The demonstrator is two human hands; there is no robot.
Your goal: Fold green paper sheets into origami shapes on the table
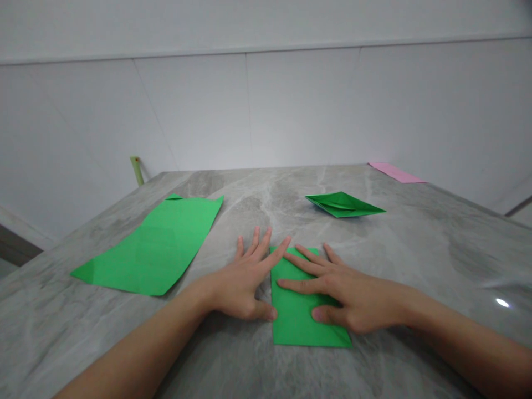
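A green sheet of paper [293, 321], apparently folded into an upright rectangle, lies flat on the table in front of me. My right hand [336, 285] rests across it with fingers spread, covering much of its upper and right part. My left hand [249, 280] is spread at the paper's left edge. Its index finger reaches over the top left corner and its thumb touches the lower left edge. Beyond my right hand sits a folded green paper boat shape [343, 206], pointed at both ends.
A larger green sheet [160, 246] with curled corners lies to the left. On the far right edge rests a pink paper strip [397, 172]. The grey marble-patterned table [249, 188] ends at a white wall. A light green post-like piece [137, 170] stands past the far left corner.
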